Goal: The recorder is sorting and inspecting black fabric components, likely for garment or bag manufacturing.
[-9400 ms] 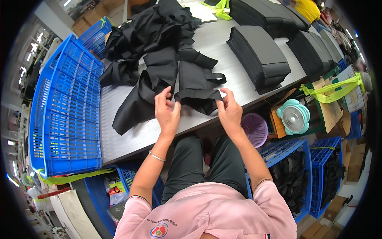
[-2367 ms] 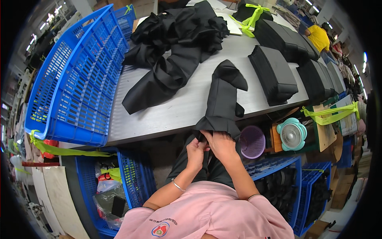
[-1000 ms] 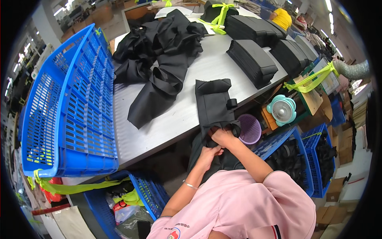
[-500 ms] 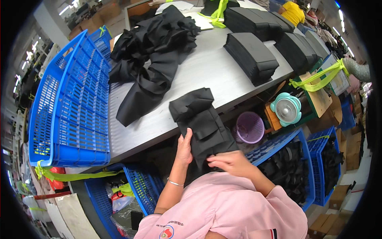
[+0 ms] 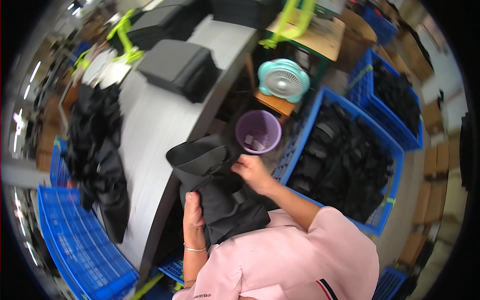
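A black fabric pouch or bag piece [image 5: 224, 212] is held up in front of my pink shirt, with its upper end spread into a wide opening. My left hand [image 5: 193, 212] grips its left side, the thumb lying upright against the cloth and the other fingers hidden behind it. At the upper right edge of the piece, my right hand [image 5: 251, 171] is closed, fingers bent in a pinch on the cloth. The piece hangs just off the near edge of the grey table [image 5: 150, 125].
Loose black fabric [image 5: 97, 145] is heaped on the table's left, beside a blue crate [image 5: 85, 245]. Stacked black pieces [image 5: 175, 65] stand farther up. Right of the table are a purple basket [image 5: 257, 120], a turquoise fan [image 5: 284, 81] and a blue crate [image 5: 300, 147] full of black pieces.
My view has swung to the right. The black piece has been turned and its upper end now gapes. My right hand has gone from its lower end to its upper right edge.
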Demonstrator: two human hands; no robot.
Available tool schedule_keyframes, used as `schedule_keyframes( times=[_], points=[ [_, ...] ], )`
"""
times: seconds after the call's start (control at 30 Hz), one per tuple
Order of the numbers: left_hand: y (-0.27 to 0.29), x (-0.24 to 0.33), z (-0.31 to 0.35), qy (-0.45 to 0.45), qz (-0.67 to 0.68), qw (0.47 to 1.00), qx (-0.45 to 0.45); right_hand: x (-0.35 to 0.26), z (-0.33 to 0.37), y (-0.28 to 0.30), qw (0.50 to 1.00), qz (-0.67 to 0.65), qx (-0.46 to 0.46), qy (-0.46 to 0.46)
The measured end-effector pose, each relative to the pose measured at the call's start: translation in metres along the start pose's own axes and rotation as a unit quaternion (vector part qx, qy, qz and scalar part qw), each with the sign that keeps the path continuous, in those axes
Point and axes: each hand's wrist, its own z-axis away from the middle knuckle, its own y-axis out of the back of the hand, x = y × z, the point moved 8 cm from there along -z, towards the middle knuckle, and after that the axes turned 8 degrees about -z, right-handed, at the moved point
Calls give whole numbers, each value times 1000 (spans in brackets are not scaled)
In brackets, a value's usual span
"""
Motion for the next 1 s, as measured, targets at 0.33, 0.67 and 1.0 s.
schedule_keyframes(
  times=[0.33, 0.67, 1.0],
  points=[
    [-86, 0, -61, 62, -83, 994, 15, -67, 10, 83, 938, 235, 164, 194],
    [-82, -49, -55, 94, -218, 971, 25, -25, 106, 279, 884, 225, 378, 157],
    [-31, -42, -12, 130, -200, 965, 110, -151, 136, 396, 860, 168, 420, 237]
  ],
)
